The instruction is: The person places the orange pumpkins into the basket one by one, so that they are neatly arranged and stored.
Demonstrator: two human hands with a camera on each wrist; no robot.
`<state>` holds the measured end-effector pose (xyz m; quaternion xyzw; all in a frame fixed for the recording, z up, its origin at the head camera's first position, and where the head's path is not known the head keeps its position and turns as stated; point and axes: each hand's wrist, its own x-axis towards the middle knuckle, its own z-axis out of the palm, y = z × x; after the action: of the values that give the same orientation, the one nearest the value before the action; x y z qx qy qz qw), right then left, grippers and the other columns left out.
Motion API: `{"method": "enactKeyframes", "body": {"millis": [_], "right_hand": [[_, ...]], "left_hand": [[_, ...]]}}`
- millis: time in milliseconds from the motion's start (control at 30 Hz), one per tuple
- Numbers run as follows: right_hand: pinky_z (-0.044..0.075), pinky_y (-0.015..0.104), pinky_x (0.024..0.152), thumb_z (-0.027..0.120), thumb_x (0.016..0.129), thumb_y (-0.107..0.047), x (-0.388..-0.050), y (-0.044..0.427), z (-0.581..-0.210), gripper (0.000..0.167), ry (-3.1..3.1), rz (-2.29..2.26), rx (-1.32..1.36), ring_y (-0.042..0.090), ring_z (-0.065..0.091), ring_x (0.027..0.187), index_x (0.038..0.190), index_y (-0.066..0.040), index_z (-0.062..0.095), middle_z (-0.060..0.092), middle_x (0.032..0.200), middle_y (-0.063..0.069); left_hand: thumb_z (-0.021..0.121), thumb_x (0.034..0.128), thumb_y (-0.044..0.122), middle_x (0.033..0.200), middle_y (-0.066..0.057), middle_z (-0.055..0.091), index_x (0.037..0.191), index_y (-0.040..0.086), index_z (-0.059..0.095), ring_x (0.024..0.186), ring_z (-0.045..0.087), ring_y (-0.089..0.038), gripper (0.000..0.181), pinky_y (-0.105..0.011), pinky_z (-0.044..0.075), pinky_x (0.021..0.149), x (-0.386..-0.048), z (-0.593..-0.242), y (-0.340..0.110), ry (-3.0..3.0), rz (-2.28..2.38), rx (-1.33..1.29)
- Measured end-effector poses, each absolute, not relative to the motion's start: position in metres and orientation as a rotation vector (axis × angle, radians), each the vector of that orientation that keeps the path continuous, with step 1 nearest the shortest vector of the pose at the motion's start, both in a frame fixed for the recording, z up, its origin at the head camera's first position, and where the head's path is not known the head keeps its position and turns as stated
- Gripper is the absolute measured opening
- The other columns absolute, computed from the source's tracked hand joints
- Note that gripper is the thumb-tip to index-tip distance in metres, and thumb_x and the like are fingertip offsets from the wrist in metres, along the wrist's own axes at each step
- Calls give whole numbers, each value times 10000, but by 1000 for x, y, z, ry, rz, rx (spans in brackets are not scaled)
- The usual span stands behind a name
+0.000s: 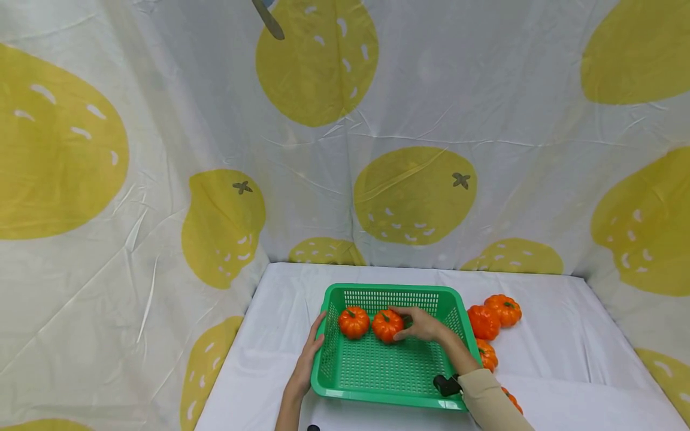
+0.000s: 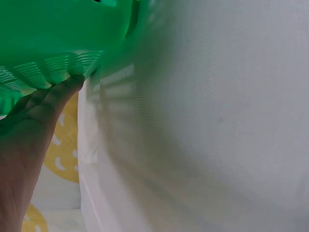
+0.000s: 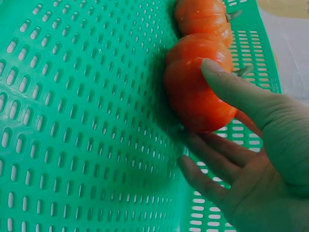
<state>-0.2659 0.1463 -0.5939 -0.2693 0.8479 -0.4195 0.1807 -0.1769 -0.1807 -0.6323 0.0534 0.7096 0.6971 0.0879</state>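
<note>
A green plastic basket [image 1: 388, 372] with slotted walls stands on the white cloth, holding two small orange pumpkins. My right hand [image 1: 423, 327] reaches over its right side and grips the right-hand pumpkin [image 1: 386, 327] between thumb and fingers. In the right wrist view the thumb lies on that pumpkin [image 3: 195, 92], and some fingers extend below it, near the basket wall. Just left of it sits the other pumpkin [image 1: 353, 323], its green stem up. My left hand [image 1: 308, 358] rests against the basket's left side, its fingers fairly straight along the wall in the left wrist view [image 2: 41, 108].
Outside the basket's right side lie several more pumpkins, among them a redder one [image 1: 483, 322] and an orange one [image 1: 504, 310] behind it. Part of another [image 1: 511, 400] shows past the right sleeve [image 1: 487, 398]. A lemon-patterned curtain [image 1: 307, 179] surrounds the table.
</note>
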Motion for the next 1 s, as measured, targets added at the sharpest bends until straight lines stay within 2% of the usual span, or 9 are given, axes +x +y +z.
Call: {"method": "enactKeyframes", "body": {"millis": [200,400,500,767,1000], "right_hand": [[564,527,957,854,853,-148,-266,148,-597,798,2395,-1203,-739,441,648,1179,1504,85,456,582,1412,334],[593,321,810,820,891,-165,-265,148,-598,719,2407,-1220,-722,406,683,1121,1486,73,492,572,1431,332],[583,267,779,820,891,-168,-265,146,-598,716,2405,-1244,-719,400,697,1097,1480,77,497,599,1398,330],[574,233,762,810,902,-170,-266,145,-598,715,2402,-1261,-729,409,702,1079,1485,84,484,610,1371,338],[580,275,787,776,938,-200,-267,148,-596,705,2392,-1245,-733,404,689,1099,1511,63,461,642,1306,314]], "left_hand": [[269,1116,434,1762,-62,60,1656,351,197,1612,56,-390,551,-692,72,1232,-177,-632,-181,2121,2073,159],[270,1118,429,1761,-64,67,1656,351,196,1611,66,-390,549,-688,84,1230,-176,-632,-181,2125,2069,159],[269,1118,429,1761,-61,65,1656,351,192,1610,65,-383,550,-679,82,1232,-176,-632,-181,2120,2068,168],[268,1117,432,1762,-64,51,1658,350,186,1612,53,-396,553,-688,79,1229,-176,-632,-182,2110,2069,169],[273,1117,422,1763,-63,46,1660,347,186,1614,41,-390,555,-695,53,1235,-177,-632,-181,2101,2081,164]]}}
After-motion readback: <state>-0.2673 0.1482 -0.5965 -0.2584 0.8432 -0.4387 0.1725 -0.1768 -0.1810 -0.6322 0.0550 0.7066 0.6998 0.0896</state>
